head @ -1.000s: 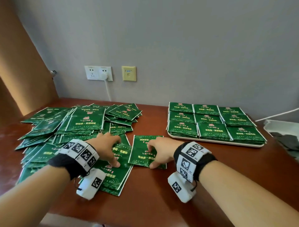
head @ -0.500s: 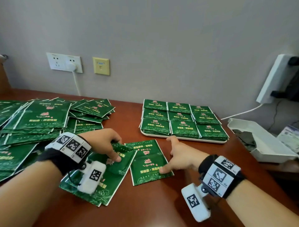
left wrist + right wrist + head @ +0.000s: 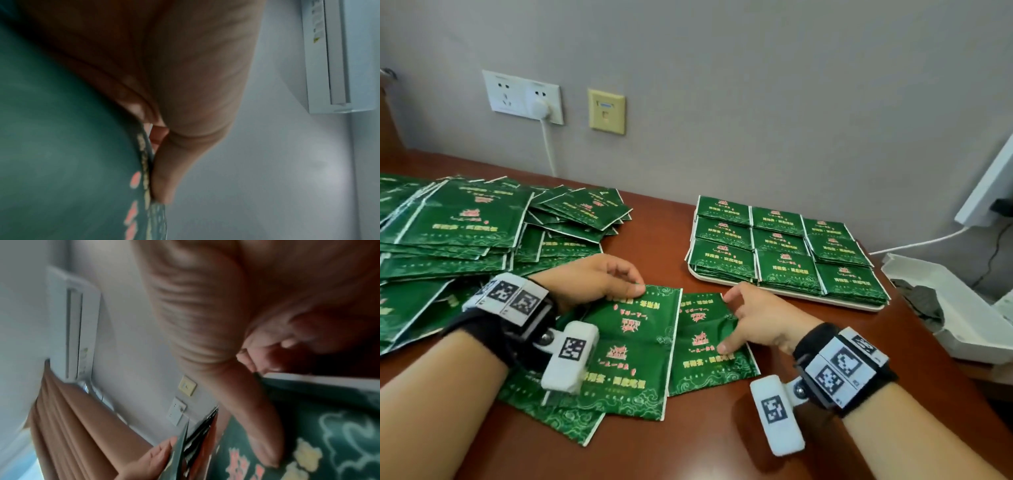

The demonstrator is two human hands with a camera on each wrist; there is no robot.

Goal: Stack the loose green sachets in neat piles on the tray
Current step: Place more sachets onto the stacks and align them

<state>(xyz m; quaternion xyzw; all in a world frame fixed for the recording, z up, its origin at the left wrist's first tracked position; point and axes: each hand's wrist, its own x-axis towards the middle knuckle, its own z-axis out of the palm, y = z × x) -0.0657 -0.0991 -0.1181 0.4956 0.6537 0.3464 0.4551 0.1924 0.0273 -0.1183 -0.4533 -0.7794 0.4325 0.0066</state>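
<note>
My left hand pinches the far edge of a green sachet lying on top of others at the table's front. The left wrist view shows the thumb of that hand pressed on this sachet. Just to its right, my right hand grips a second, crumpled green sachet, fingers curled over its far edge and thumb on its face. In the right wrist view that hand holds the same sachet. The white tray behind carries neat green piles in three rows.
A big loose heap of green sachets covers the table's left side. An open white box lies right of the tray. Wall sockets with a plugged white cable sit at the back. Bare wooden tabletop lies in front.
My right hand went from lying spread on its sachet to curling round it, and the sachet has crumpled. My left hand has drawn its sachet rightwards beside it.
</note>
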